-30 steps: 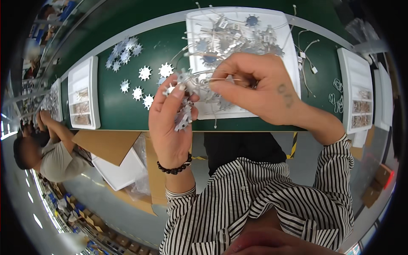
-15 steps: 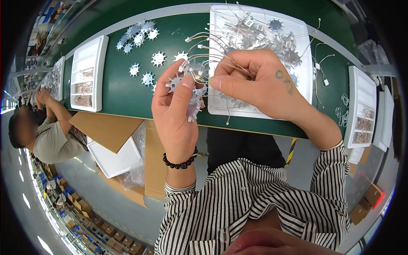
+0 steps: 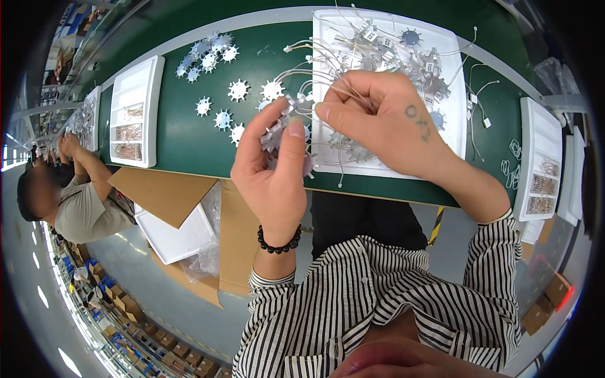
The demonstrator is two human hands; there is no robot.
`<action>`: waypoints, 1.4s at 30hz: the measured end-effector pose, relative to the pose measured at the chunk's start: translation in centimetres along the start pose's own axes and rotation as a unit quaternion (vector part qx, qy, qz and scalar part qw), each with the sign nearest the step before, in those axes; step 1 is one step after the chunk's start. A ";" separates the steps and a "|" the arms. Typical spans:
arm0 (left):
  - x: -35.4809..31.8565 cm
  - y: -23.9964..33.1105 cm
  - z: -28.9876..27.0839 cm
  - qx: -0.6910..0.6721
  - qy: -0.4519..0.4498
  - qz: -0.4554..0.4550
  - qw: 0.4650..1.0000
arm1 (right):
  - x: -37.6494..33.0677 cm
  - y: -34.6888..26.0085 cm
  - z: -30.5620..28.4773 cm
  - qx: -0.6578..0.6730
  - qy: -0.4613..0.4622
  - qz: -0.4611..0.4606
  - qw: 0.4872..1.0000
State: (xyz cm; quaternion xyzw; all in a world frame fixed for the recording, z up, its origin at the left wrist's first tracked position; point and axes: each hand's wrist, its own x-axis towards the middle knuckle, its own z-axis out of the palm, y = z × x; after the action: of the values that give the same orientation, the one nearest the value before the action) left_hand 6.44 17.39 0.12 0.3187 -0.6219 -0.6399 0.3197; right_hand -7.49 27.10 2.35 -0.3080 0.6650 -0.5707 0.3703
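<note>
1. Head view: left hand [image 3: 272, 170] raised over the near edge of the green bench [image 3: 183, 135], fingers closed on a small star-shaped metal part [image 3: 280, 126].
2. Right hand [image 3: 378, 120], fingers pinched on thin wires [image 3: 315, 53], over the white tray [image 3: 450, 135].
3. Loose star parts [image 3: 238, 90] lie on the bench, left of the hands.

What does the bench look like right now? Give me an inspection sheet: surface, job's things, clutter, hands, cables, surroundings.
Surface: green bench top, cardboard sheets below its front edge.
Job's things: left hand pinches a silver star-shaped part; right hand pinches thin wires beside it, over the white tray of wired parts.
Clutter: loose star parts, a pile of them, a compartment tray on the left, another compartment tray on the right.
Hands: both closed on work.
Cables: loose leads trail off the tray's right side.
Surroundings: seated co-worker at left.
</note>
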 end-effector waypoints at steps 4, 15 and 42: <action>-0.2 -0.6 -0.1 0.020 -0.036 0.033 0.999 | 0.1 1.7 1.0 0.009 0.028 -0.064 0.998; 0.8 -0.2 -3.1 0.040 -0.151 0.054 0.986 | 0.0 2.4 0.8 0.096 -0.075 -0.069 0.990; 2.2 -0.2 2.7 -0.175 -0.261 -0.036 0.949 | -5.3 4.8 -8.7 0.042 -0.017 0.026 0.999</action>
State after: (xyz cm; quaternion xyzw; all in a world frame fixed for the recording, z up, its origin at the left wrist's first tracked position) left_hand 2.93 17.27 -0.06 0.1011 -0.5499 -0.8106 0.1738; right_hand -11.91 36.85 -0.96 -0.2839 0.6419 -0.5831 0.4090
